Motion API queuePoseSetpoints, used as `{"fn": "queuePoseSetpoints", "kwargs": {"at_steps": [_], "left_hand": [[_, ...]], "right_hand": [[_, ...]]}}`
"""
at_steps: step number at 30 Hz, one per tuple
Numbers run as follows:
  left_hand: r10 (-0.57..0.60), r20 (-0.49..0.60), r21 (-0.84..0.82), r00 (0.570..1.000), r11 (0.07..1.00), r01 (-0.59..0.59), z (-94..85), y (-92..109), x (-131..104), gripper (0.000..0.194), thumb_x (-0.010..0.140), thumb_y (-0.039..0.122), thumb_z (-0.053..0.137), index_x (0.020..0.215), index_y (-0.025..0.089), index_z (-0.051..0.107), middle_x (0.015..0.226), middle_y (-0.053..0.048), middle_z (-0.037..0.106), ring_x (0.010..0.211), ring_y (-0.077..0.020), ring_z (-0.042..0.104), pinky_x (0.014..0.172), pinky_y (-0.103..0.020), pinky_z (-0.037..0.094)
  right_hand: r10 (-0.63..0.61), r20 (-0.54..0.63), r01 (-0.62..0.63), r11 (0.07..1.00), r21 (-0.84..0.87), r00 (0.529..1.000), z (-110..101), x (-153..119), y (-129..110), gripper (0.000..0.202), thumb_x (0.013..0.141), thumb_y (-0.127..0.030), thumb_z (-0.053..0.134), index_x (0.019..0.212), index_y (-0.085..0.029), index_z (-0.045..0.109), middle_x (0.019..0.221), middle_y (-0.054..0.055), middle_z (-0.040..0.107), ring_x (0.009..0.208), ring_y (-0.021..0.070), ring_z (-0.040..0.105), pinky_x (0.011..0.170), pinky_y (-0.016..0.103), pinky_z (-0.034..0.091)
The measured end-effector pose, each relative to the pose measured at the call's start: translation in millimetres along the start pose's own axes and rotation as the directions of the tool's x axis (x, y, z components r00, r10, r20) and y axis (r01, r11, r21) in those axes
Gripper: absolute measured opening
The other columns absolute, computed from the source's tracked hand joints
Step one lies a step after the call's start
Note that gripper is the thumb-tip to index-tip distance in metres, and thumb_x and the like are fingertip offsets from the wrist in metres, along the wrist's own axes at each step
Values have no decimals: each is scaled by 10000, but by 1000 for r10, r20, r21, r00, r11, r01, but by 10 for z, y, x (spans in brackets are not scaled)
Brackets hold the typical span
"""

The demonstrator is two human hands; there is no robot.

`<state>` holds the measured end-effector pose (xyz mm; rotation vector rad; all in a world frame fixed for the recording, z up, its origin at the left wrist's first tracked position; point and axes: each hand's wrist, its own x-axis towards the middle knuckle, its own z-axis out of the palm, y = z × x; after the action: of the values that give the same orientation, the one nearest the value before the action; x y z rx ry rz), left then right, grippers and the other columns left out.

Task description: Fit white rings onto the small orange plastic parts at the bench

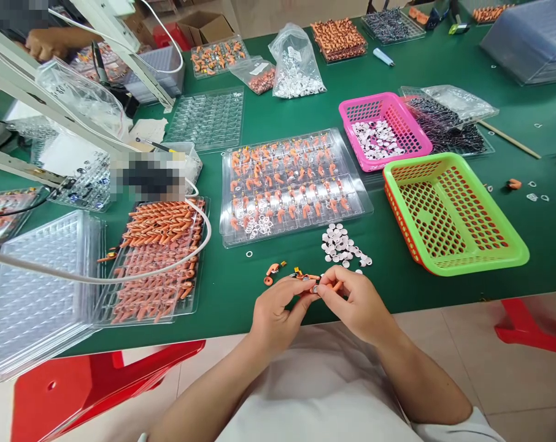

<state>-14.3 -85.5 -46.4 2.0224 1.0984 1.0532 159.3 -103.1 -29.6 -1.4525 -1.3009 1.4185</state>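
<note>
Over the table's front edge, my left hand [278, 310] and my right hand [363, 304] meet fingertip to fingertip. Both pinch a small orange earphone shell [337, 286], mostly covered by the fingers; a small round whitish spot shows between the fingertips. Just beyond my left hand lie a few loose orange pieces [272, 270] with yellow bits. A pile of white round discs [337, 244] sits beyond my right hand. Farther back, a clear tray [358, 199] holds rows of curved orange pieces, with thin white rings [258, 227] heaped at its front left.
A green basket [499, 261] and a pink basket [351, 144] with white discs stand right. Left are a tray of orange pieces [158, 264], stacked clear trays [34, 270] and a white cable [121, 279]. A co-worker's hand [48, 43] shows far left.
</note>
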Motion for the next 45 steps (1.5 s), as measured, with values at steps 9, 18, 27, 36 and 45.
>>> {"fn": "queuePoseSetpoints", "kwargs": {"at_steps": [9,18,27,36,45], "left_hand": [[6,33,-16,999,1000,-6,6,-55,-33,233,818,69,707,1007,205,710,906,-13,779,839,-134,721,784,-209,573],[22,52,-16,998,1000,-22,-10,-86,-45,239,827,54,686,1010,206,711,892,-15,775,824,-137,715,768,-219,570],[-233,158,-142,960,956,256,-103,-2,0,142,828,148,717,952,210,749,883,-18,780,787,-151,731,733,-223,571],[-312,247,-366,917,846,387,-167,46,-12,117,813,162,723,918,195,761,858,-48,775,762,-183,722,707,-270,587],[-322,240,-302,916,872,386,-197,28,8,125,844,183,686,945,197,758,907,-56,776,821,-188,728,768,-282,595]], "right_hand": [[-4,26,4,1000,-10,1000,-11,11,28,159,906,-245,548,754,-198,551,660,-41,545,568,96,470,507,203,370],[-105,53,110,990,-87,993,3,2,59,142,930,-204,513,788,-202,510,675,-47,523,571,93,454,502,213,333],[-291,72,299,922,-244,954,8,-18,50,126,961,-186,476,839,-215,485,810,-17,532,700,119,507,641,248,393],[-259,80,270,942,-199,963,5,-101,64,26,972,-262,511,968,-239,523,868,-3,607,748,141,581,677,257,451],[-220,129,249,924,-291,967,45,-10,7,55,964,-233,487,927,-227,527,874,20,628,755,163,597,675,287,445]]}}
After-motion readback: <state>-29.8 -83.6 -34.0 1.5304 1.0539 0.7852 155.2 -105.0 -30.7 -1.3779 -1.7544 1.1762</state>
